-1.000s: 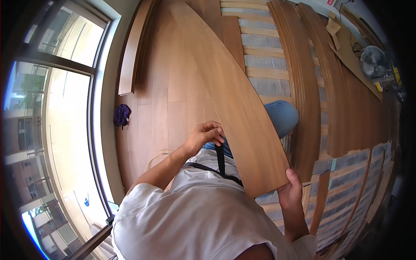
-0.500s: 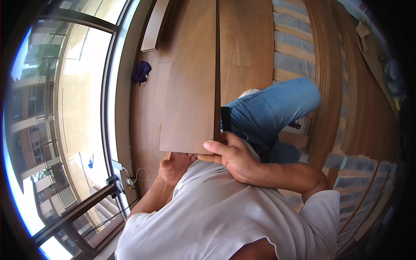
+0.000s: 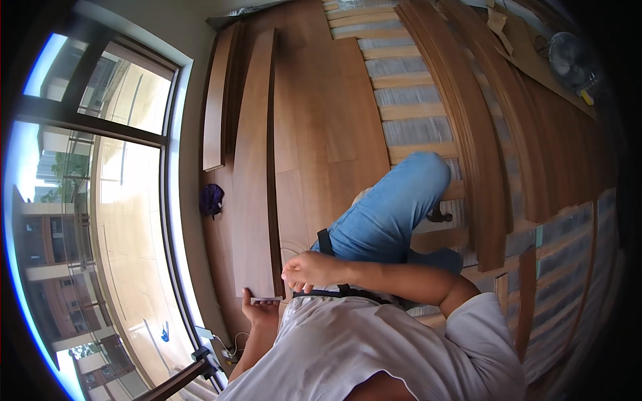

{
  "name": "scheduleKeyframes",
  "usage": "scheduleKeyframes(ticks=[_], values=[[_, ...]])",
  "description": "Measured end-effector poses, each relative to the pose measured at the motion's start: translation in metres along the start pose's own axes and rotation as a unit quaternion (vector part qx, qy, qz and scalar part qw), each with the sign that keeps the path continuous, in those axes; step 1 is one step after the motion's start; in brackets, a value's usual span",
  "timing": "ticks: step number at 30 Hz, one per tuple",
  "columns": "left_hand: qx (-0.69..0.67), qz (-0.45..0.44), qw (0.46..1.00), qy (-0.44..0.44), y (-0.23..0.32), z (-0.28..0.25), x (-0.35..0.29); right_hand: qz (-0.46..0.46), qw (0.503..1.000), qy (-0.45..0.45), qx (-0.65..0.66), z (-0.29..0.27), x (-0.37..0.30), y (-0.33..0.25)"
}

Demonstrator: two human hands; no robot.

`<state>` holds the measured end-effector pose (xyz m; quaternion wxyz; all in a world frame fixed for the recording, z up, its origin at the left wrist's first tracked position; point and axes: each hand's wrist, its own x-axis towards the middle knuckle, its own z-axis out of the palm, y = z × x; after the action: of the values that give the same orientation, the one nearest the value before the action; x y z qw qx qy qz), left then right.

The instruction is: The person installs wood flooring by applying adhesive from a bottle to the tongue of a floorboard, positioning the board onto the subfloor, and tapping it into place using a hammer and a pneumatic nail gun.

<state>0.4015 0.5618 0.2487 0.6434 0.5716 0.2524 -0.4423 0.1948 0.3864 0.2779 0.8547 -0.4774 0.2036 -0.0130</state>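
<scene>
A long brown wooden floorboard [image 3: 254,180] runs away from me, its dark right edge showing. My left hand [image 3: 261,314] grips its near end, thumb on top at the left corner and fingers beneath. A narrow pale strip shows along that end above my fingers; whether it is the board's end face I cannot tell. Just right of the near right corner is my right hand [image 3: 313,270], its fingers loosely bent and apart, with nothing visible in them.
Laid flooring [image 3: 314,113] spreads beyond my bent knee. Wooden battens [image 3: 404,80] over silvery sheeting lie right of it, with stacked boards [image 3: 461,120] across them. More boards [image 3: 217,113] and a dark purple item [image 3: 212,200] sit by the window wall. A fan [image 3: 572,59] stands far right.
My view has shifted, showing more of the far floor. My right hand has let go of the board's near corner and come off to its right. My left hand now grips the near end.
</scene>
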Motion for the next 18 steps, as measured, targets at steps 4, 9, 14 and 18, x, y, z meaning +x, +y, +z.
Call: scheduleKeyframes(ticks=[4,9,14,18], values=[[0.009,0.018,0.999,0.045,0.015,-0.038,0.058,-0.172,0.964,0.202,0.03,-0.114,-0.079,-0.058],[0.004,0.072,0.99,0.118,0.04,-0.06,0.099,-0.267,0.802,0.531,-0.064,-0.273,-0.183,-0.112],[0.02,0.138,0.983,0.117,0.054,-0.062,0.135,-0.156,0.718,0.675,-0.063,-0.429,-0.245,-0.033],[0.003,0.169,0.979,0.116,0.054,-0.069,0.159,-0.02,0.764,0.643,-0.053,-0.456,-0.238,0.105]])
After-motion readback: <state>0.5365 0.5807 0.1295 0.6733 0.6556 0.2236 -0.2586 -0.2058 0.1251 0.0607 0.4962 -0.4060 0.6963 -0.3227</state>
